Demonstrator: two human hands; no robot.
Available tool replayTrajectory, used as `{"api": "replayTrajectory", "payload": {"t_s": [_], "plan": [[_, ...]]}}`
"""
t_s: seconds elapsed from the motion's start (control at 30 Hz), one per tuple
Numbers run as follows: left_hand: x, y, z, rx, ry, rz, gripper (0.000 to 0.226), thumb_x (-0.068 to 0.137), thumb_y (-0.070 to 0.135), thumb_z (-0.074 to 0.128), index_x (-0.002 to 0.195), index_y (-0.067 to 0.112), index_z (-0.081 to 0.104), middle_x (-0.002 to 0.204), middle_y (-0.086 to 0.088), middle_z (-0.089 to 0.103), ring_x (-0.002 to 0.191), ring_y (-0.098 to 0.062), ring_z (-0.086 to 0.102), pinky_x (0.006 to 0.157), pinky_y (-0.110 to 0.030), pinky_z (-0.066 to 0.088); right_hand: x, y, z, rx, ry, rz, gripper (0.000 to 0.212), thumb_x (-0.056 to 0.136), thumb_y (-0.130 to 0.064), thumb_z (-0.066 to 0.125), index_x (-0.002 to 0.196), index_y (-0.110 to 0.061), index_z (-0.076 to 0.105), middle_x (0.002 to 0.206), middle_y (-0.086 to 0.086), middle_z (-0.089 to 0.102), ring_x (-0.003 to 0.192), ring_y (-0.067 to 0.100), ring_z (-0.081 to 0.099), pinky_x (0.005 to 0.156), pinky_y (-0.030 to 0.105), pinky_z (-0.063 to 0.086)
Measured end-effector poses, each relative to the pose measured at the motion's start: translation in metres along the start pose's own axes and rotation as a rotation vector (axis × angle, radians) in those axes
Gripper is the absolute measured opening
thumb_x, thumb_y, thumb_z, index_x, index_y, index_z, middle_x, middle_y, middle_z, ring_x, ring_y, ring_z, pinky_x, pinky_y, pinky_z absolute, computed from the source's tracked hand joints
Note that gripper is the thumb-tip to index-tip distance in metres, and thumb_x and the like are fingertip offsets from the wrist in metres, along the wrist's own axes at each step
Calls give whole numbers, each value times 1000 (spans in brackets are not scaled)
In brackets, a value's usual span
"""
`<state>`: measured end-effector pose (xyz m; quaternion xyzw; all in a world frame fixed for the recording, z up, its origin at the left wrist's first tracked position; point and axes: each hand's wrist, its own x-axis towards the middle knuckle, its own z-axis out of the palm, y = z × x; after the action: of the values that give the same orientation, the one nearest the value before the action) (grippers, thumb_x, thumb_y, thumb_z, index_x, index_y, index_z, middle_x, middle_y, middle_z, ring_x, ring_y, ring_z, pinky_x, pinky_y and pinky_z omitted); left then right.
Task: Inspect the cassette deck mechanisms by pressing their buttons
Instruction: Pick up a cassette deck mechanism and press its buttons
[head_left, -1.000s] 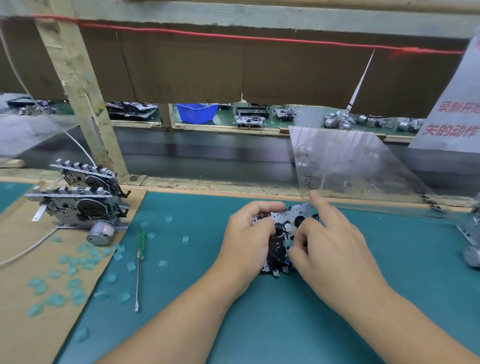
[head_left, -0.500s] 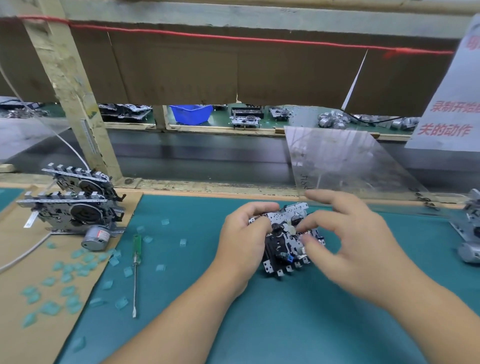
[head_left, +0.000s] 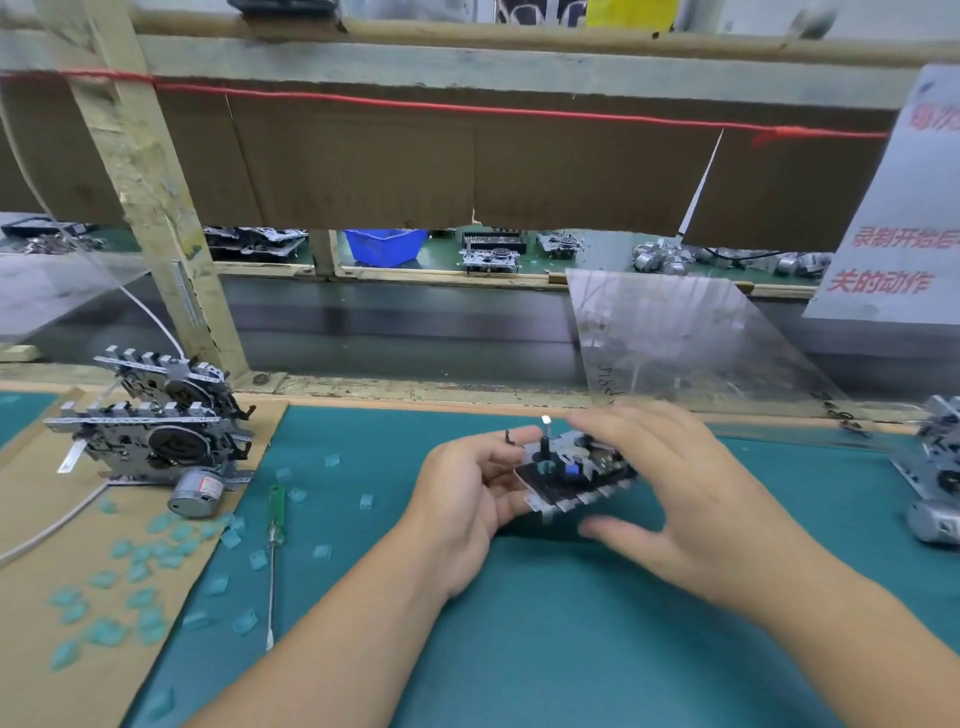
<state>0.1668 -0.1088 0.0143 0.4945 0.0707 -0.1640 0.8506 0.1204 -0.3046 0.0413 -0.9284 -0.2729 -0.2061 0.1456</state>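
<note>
The left hand (head_left: 467, 499) now holds the cassette deck mechanism (head_left: 574, 475) tipped flatter above the green mat (head_left: 519, 649), dead centre. The right hand (head_left: 670, 493) has spread wide, hovering at its three o'clock, blurred.

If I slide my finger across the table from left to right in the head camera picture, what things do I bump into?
Stacked cassette mechanisms → green-handled screwdriver → left hand → cassette mechanism being held → right hand → another mechanism at the right edge.

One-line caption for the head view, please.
Left hand holds a cassette mechanism above the green mat; right hand hovers, blurred, at its far edge.
</note>
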Motion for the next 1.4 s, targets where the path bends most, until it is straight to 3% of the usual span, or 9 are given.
{"api": "replayTrajectory", "payload": {"t_s": [0.1, 0.2, 0.43, 0.6, 0.77, 0.87, 0.97, 1.07, 1.4], "plan": [[-5, -8, 8, 109, -96, 4, 28, 95, 6, 51, 96, -1, 78, 97, -24, 75, 80, -30, 71, 76, -42, 62, -1, 5, -2, 178, 52, 64, 88, 65, -18, 92, 137, -42, 46, 108, -22, 65, 103, 2, 58, 92, 10, 40], [-6, -10, 12, 184, -101, -4, 43, 104, 32, 52, 103, -6, 71, 83, -26, 73, 70, -34, 73, 71, -41, 65, -3, 9, -14, 411, 168, 193, 57, 66, -31, 91, 113, -43, 61, 99, -23, 70, 91, 1, 68, 82, 4, 43], [-6, -9, 13, 285, -111, -14, 69, 101, 54, 51, 115, -13, 59, 78, -19, 69, 55, -32, 68, 47, -33, 57, -2, 8, -24, 677, 104, 307, 27, 72, -49, 85, 90, -31, 75, 80, -3, 74, 70, 20, 67, 66, 30, 54], [-5, -14, 13, 292, -143, 70, 52, 108, 43, 45, 91, 1, 70, 82, -22, 74, 61, -28, 68, 54, -32, 58, -1, 3, -34, 679, 53, 284, 24, 73, -51, 83, 91, -37, 77, 80, -7, 75, 67, 4, 65, 65, 18, 51], [2, -19, 11, 178, 161, 322, 25, 102, 17, 58, 84, 9, 72, 76, -2, 69, 72, -17, 67, 70, -31, 61, -7, 18, -52, 44, 60, 368, 18, 68, -42, 85, 82, -40, 75, 69, -26, 68, 66, 0, 63, 60, 16, 45], [-1, -26, 9, 543, 135, 428, 15, 97, 17, 66, 91, 26, 76, 85, 15, 74, 85, -5, 68, 80, -16, 53, -10, 26, -58, -145, -46, 464, 23, 70, -50, 79, 88, -38, 74, 62, -25, 64, 60, -3, 59, 57, 22, 44], [-5, -32, 9, 1092, -67, 567, 26, 96, 21, 66, 120, 28, 74, 125, 18, 69, 118, 5, 55, 100, -2, 32, -12, 30, -62, -223, -101, 508, 48, 70, -57, 77, 114, -41, 69, 96, -21, 72, 87, 13, 67, 71, 30, 50], [-9, -40, 12, 1488, -355, 690, 38, 104, 23, 52, 141, 25, 62, 154, 10, 51, 149, -11, 32, 119, -14, 11, -13, 33, -61, -225, -104, 525, 52, 74, -53, 78, 124, -42, 65, 111, -16, 72, 101, 18, 67, 79, 32, 51], [-17, -31, 10, 1428, -332, 737, 48, 89, -9, 47, 114, 20, 76, 112, 4, 70, 108, -14, 57, 98, -23, 44, -14, 32, -34, 3, 67, 223, 48, 76, -15, 85, 121, -22, 71, 107, -20, 64, 103, 9, 59, 90, 17, 38]]}}
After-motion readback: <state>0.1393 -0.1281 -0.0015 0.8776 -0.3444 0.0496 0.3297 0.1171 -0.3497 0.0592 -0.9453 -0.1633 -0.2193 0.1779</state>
